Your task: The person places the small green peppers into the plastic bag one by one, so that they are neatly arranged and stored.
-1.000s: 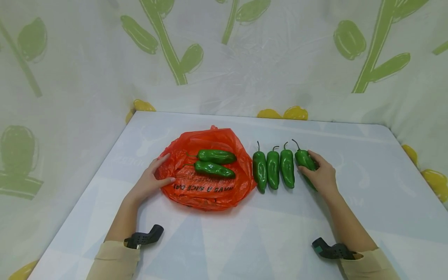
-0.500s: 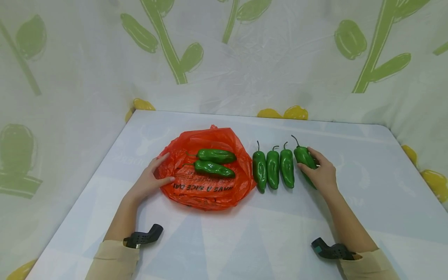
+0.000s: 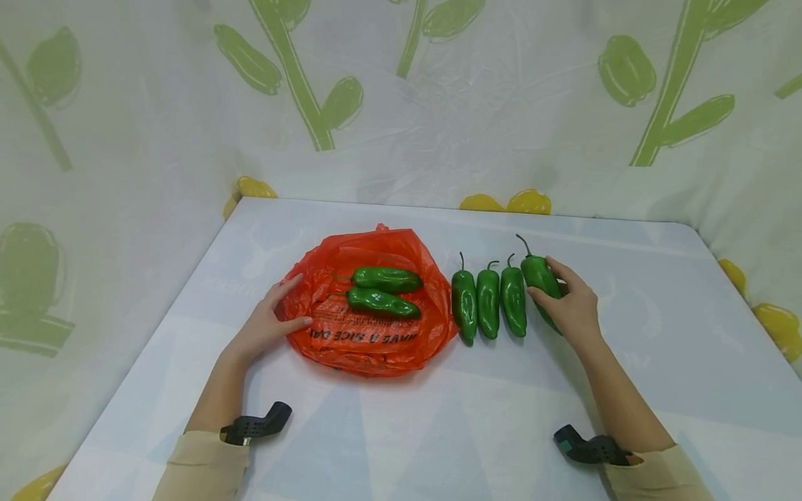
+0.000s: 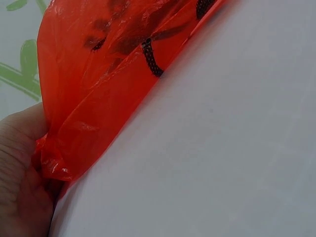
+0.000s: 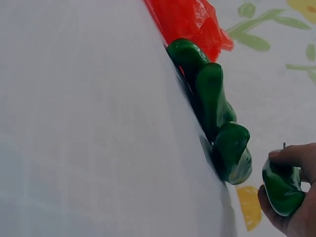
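In the head view my left hand [image 3: 266,323] is at the left rim of a red plastic bag [image 3: 351,243], thumb and fingers spread over its edge. The left wrist view has a bunched fold of the bag [image 4: 57,165] between thumb and palm. Inside the bag lie two green peppers [image 3: 387,279], side by side with stems to the left. My right hand [image 3: 576,309] grips another green pepper [image 3: 540,275] between thumb and fingers, its stem pointing away. In the right wrist view this held pepper [image 5: 284,187] is raised off the table.
Three green peppers [image 3: 488,303] lie in a row on the white table [image 3: 401,431], between the bag and my right hand. The leftmost of them [image 3: 464,303] is right at the bag's rim. A leaf-patterned curtain [image 3: 476,139] hangs behind the table.
My right hand has moved slightly away from me and to the left, carrying the pepper up beside the row. My left hand and the bag have hardly moved.
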Demonstrator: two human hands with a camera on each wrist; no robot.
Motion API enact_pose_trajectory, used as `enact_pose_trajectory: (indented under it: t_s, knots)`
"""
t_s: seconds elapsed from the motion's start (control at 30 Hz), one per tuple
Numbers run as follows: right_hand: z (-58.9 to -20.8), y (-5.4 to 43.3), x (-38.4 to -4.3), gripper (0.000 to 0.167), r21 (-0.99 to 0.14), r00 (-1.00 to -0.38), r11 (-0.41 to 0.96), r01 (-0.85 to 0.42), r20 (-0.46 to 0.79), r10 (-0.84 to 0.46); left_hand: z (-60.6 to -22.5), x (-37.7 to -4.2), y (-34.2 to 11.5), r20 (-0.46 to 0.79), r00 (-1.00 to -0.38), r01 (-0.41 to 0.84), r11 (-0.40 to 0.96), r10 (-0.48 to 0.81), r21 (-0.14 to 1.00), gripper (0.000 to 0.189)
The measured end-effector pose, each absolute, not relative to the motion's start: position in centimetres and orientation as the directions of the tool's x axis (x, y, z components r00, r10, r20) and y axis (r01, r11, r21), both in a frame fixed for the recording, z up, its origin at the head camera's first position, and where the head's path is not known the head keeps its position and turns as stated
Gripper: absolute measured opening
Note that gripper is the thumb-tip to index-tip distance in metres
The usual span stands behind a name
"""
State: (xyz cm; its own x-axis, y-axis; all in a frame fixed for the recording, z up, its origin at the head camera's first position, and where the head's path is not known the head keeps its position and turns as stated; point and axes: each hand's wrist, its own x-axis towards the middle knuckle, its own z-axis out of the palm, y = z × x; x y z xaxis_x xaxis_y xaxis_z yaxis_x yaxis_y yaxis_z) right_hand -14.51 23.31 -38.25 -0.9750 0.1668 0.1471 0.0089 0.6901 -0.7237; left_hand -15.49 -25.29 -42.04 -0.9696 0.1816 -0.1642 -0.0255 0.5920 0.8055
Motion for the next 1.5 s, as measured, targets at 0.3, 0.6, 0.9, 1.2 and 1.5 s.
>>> enact_pose_trajectory:
  t_s: [0.3, 0.6, 0.9, 1.2, 1.5]
  knots:
    - [-38.1, 22.4, -14.6, 0.059, -0.731, -0.973, 0.680, -0.062, 0.195, 0.121, -42.3, -15.6, -25.2, -0.164, -0.970, -0.027, 0.583, 0.182, 0.812, 0.085]
    - [-37.3, 20.4, -14.7, 0.060, -0.774, -0.978, 0.627, -0.089, 0.188, 0.093, -42.3, -15.6, -25.4, -0.154, -0.971, -0.017, 0.587, 0.184, 0.809, 0.084]
    - [-37.0, 18.7, -14.8, 0.060, -0.788, -0.975, 0.594, -0.159, 0.220, 0.030, -42.0, -15.5, -25.3, -0.150, -0.970, -0.012, 0.582, 0.189, 0.813, 0.084]
    - [-36.7, 17.0, -14.7, 0.058, -0.793, -0.972, 0.578, -0.192, 0.235, 0.000, -42.0, -15.6, -25.3, -0.156, -0.969, -0.016, 0.584, 0.190, 0.811, 0.085]
    - [-36.3, 14.7, -14.6, 0.059, -0.791, -0.964, 0.559, -0.250, 0.259, -0.064, -42.0, -15.5, -25.3, -0.155, -0.971, -0.016, 0.595, 0.184, 0.804, 0.086]
